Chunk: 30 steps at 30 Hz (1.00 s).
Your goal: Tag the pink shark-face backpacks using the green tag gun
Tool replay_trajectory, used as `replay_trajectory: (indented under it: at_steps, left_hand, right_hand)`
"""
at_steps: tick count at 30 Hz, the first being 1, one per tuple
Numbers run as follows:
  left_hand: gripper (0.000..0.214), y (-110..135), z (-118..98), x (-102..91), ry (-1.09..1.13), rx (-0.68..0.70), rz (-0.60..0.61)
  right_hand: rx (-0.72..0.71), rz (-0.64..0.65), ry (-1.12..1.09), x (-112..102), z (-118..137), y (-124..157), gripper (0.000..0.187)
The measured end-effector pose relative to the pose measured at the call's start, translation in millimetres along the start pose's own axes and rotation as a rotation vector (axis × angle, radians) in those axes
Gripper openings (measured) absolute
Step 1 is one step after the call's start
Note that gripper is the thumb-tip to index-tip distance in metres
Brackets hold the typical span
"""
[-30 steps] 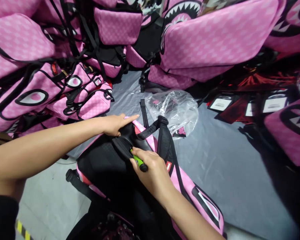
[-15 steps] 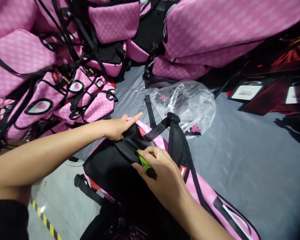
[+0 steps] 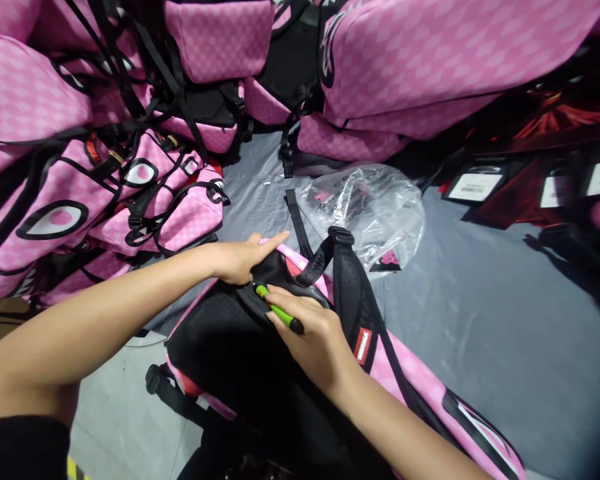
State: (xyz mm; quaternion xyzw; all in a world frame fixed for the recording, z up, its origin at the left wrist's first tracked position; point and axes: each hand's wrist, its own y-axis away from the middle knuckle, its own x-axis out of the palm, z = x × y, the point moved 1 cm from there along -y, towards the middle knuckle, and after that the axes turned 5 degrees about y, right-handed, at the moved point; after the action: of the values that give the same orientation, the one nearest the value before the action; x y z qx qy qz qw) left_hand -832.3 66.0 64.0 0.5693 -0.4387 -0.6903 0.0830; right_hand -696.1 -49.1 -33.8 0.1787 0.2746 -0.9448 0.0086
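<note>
Pink checkered backpack [image 3: 420,387] lies back-up at the near edge of the grey sheet [image 3: 480,320], black mesh padding on top. Left hand [image 3: 240,257] presses flat on its top rim, fingers spread. Right hand [image 3: 313,337] pinches 1 slim green tool [image 3: 279,311] against the padding. Crinkled clear plastic bag [image 3: 375,207] lies just behind.

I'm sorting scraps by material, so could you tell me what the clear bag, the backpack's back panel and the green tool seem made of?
The clear bag looks like thin glossy plastic film: see-through, crinkled, glinting. The back panel seems matte black mesh fabric, by its dotted texture. The green tool in the right hand is probably smooth hard plastic, black-ended.
</note>
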Motion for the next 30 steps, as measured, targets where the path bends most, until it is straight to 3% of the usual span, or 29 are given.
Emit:
replay_trajectory:
  at_steps: [18,30]
  left_hand:
    - [0.107,-6.1,-2.1,-1.8,-0.059,-0.031,-0.002]
    - [0.107,-4.1,-2.6,0.5,-0.038,-0.022,-0.01]
  right_hand:
    - [0.042,-0.096,0.002,12.9,3.2,2.3,0.028]
    - [0.049,-0.088,0.01,13.2,2.8,0.5,0.027]
